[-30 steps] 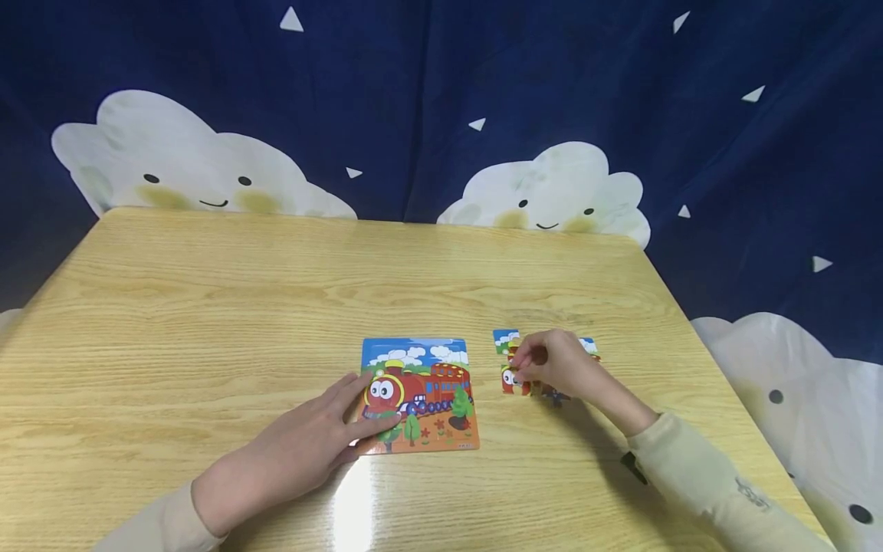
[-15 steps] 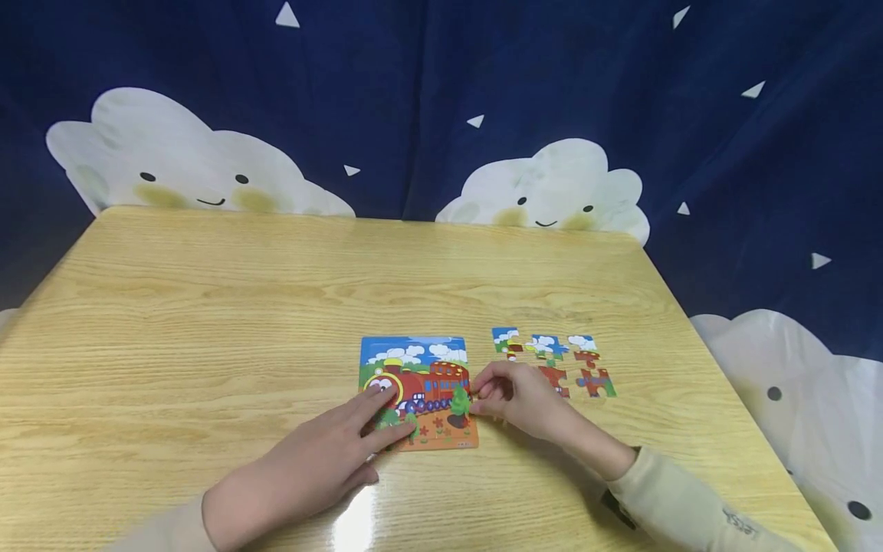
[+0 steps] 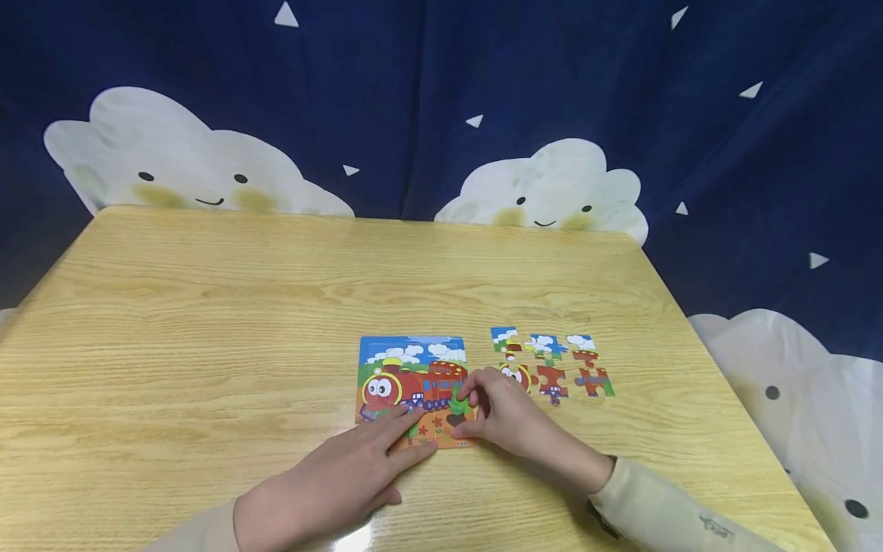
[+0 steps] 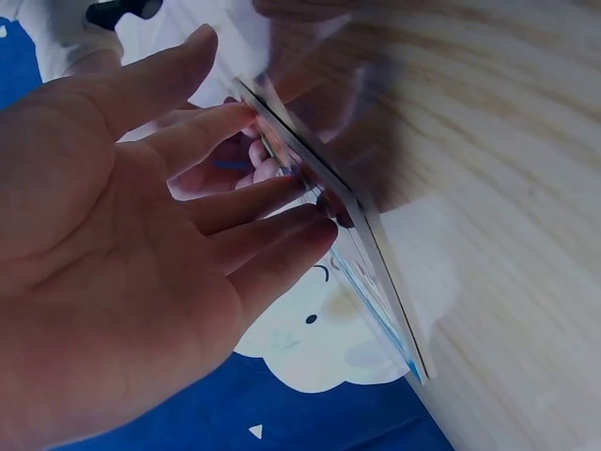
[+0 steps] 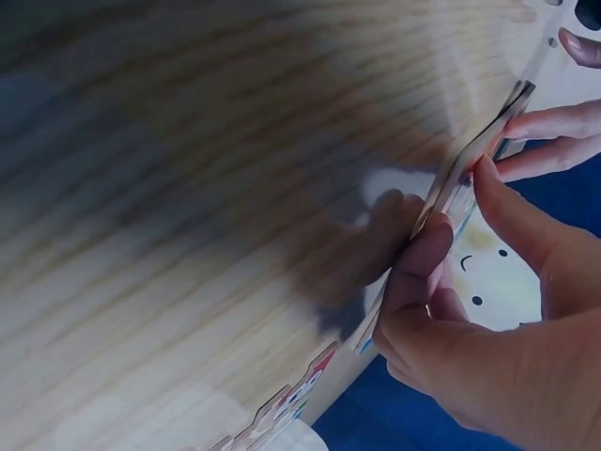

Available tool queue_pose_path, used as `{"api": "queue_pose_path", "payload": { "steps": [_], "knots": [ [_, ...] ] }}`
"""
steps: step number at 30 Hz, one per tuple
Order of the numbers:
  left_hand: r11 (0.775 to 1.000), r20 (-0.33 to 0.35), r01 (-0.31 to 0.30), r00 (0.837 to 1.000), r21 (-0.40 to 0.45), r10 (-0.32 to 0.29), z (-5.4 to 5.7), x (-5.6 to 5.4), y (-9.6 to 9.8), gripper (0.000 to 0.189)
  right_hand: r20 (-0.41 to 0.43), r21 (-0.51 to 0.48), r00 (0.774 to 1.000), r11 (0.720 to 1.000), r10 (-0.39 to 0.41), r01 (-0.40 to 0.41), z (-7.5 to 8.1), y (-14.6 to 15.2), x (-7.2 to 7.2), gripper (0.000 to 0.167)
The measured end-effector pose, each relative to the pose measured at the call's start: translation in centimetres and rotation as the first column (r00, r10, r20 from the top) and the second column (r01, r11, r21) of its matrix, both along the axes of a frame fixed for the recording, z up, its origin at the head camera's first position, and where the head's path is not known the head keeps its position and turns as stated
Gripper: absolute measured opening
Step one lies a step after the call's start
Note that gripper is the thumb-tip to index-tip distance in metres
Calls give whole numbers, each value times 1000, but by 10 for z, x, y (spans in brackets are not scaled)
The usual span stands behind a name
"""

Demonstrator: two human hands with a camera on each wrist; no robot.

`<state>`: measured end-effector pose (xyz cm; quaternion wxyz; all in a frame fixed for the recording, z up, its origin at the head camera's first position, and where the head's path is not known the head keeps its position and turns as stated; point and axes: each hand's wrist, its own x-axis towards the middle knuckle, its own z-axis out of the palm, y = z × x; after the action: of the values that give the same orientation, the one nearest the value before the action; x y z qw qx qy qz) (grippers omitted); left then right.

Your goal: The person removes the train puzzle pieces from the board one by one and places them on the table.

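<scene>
Here, the grip of the right hand (image 3: 507, 418) stands half wide at the right edge of the puzzle board (image 3: 414, 347); whether it pinches anything, I cannot tell. The left hand (image 3: 345, 466) lies with straight fingers over the near edge. Rightward are six loose pieces (image 3: 552, 379); leftward and behind, the surface (image 3: 241, 291) stretches broadly.

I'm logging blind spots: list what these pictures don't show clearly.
Head view: the lower left of the train board, covered by the left hand.
Head view: anything the right hand may grip, hidden by it.
Head view: lettering on the right sleeve, too small to read.
Right wrist view: printing on the loose pieces, seen nearly edge-on.
</scene>
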<state>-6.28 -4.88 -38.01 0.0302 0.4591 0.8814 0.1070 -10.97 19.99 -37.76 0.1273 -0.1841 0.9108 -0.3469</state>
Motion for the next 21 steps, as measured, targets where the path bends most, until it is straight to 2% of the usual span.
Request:
{"api": "queue_pose_path", "payload": {
  "steps": [6, 10, 16, 21],
  "knots": [
    [1000, 8, 5, 1000, -25, -4, -1, 1, 1, 58, -10, 1, 1000, 1000, 4, -4, 0, -1, -2, 36],
    [999, -28, 12, 1000, -35, -13, -2, 2, 1, 58, -2, -7, 1000, 1000, -2, 2, 0, -2, -3, 39],
    [999, -22, 6, 1000, -50, -7, -1, 2, 1, 64, 19, -40, 1000, 999, 3, -2, 0, -5, -1, 40],
    [999, -27, 2, 1000, -49, -3, -1, 2, 2, 64, -15, -98, 1000, 995, 19, -21, -1, -5, 1, 34]
  ]
}}
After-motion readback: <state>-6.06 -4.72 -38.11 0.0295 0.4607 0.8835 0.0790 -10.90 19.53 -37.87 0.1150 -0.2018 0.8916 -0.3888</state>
